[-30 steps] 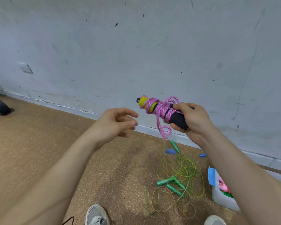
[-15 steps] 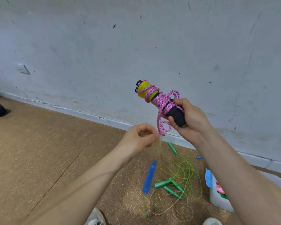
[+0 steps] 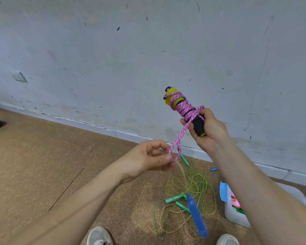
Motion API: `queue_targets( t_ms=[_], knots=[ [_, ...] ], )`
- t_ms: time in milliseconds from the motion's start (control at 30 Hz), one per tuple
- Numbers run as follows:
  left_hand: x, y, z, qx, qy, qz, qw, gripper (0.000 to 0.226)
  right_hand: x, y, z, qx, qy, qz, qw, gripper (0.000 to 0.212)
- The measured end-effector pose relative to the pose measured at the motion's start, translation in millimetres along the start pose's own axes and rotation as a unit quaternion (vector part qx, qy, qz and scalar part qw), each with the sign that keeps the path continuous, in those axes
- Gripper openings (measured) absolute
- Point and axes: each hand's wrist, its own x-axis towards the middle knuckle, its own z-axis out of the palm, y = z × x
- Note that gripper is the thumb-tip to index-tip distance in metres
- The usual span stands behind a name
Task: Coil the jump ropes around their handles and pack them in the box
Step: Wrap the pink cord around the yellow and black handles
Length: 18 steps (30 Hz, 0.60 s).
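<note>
right hand (image 3: 208,129): raised above and left of the white plastic box (image 3: 237,218). Fingers and thumb wrap tight round the pair of black foam handles with yellow caps (image 3: 198,125). Handles tilt up-left, caps on top.
left hand (image 3: 148,158): lower, left of the box, at about floor-edge height in frame. Thumb and forefinger pinch a small loop at the free end of the pink braided rope (image 3: 183,107); other fingers curled in.
pink rope: mostly wound round the upper half of the handles. One taut strand runs down-left from the right thumb to the left-hand pinch.
task thing location: bundle in the air, in the right hand, not in the box.
blue plastic handle (image 3: 196,216): blurred, just left of the box. It dangles on a pale translucent cord (image 3: 182,172) that runs up to the left hand; grip on that cord cannot be told.
floor pile: thin yellow-green cord (image 3: 198,184) in a tangle with green handles (image 3: 177,200), left of the box; a gold cord loop (image 3: 173,220) lies nearer the feet.
box: on the brown cork floor (image 3: 42,165). It has a blue tab at the rim and pink and green items inside. The right forearm covers most of it.
other: grey scuffed wall (image 3: 113,59) behind the box, two pale shoes (image 3: 99,236) at the bottom edge.
</note>
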Motion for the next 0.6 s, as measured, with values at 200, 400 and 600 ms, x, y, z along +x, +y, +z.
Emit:
queue_targets(
  t_ms=[200, 400, 600],
  knots=[
    [-20.2, 12.5, -31.6, 0.193, 0.186, -0.008, 0.963, 0.019, 20.2, -16.2, -24.8, 0.043, 0.171, -0.042, 0.983, 0.014],
    [-28.5, -13.0, -67.9, 0.283, 0.424, -0.005, 0.860, 0.027, 25.5, -2.3, -29.2, -0.013, 0.168, -0.078, 0.983, 0.014],
    [-32.0, 29.1, -64.6, -0.182, 0.409, 0.088, 0.890, 0.022, 9.1, 30.5, -14.3, -0.372, 0.035, -0.212, 0.903, 0.012]
  ],
)
